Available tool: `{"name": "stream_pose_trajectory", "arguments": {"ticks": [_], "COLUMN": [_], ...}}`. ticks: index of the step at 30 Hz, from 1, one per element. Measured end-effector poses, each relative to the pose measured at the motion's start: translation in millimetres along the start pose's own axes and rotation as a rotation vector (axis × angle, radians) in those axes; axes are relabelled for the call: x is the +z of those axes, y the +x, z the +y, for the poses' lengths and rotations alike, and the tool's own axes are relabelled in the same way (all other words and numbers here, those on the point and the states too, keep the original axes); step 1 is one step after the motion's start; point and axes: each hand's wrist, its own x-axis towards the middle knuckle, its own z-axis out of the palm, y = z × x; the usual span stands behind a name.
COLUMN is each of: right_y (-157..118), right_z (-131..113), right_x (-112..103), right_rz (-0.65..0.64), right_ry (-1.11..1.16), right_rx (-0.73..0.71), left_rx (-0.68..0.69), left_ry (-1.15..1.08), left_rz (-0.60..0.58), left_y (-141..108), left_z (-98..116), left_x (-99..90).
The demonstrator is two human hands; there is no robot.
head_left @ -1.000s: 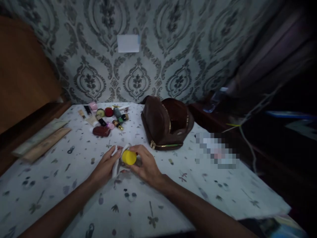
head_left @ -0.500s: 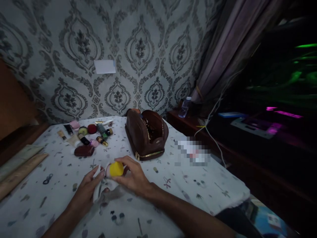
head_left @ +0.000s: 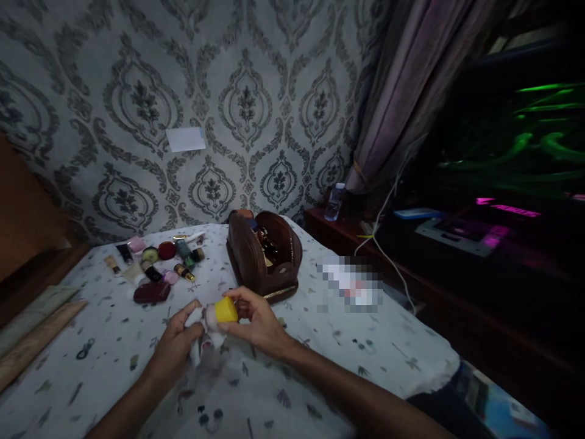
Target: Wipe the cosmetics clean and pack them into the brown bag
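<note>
My right hand (head_left: 262, 326) grips a small container with a yellow cap (head_left: 226, 310), its thumb and fingers around the yellow end. The container is tilted on its side, its pale body (head_left: 211, 318) facing my left hand. In my left hand (head_left: 174, 342), a crumpled white wipe or tissue (head_left: 195, 352) is pinched against the pale end, and its loose part hangs below. Just beyond my hands stands a brown cosmetic bag (head_left: 247, 262), unzipped, with several items inside that I cannot make out.
Several cosmetics, among them a dark red case (head_left: 152, 292) and a green tube (head_left: 183, 251), lie at the left on the patterned cloth (head_left: 329, 366). A water bottle (head_left: 335, 202) stands on the ledge behind. A white cable (head_left: 388, 259) hangs at the right.
Both hands have shifted slightly right with the yellow-capped container and the wipe, closer to the bag. The view has tilted up a little.
</note>
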Motion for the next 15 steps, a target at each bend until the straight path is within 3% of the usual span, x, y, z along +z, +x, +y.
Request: {"name": "stream_pose_trajectory", "arguments": {"ticks": [4,7,10,13,15], "right_y": [2,8,20,35,44], "right_z": [-25,-47,-65,-74,-77], "right_x": [-37,-67,-92,-111,-120], "right_rz": [0.078,0.187,0.284,0.308,0.3], "right_ry": [0.052,0.007,-0.109,-0.264,-0.415], "right_rx": [-0.031,-0.097,-0.181,-0.23,-0.258], "left_rx": [0.141,0.346,0.499,0.533,0.527], "left_ry": [0.212,0.442,0.69,0.882,0.948], "left_rz": [-0.204,-0.325,-0.315,-0.249,-0.27], "left_y": [7,14,24,34,39], "left_z": [16,24,25,21,15], "left_x": [33.4,64.3,93.1,111.6,115.8]}}
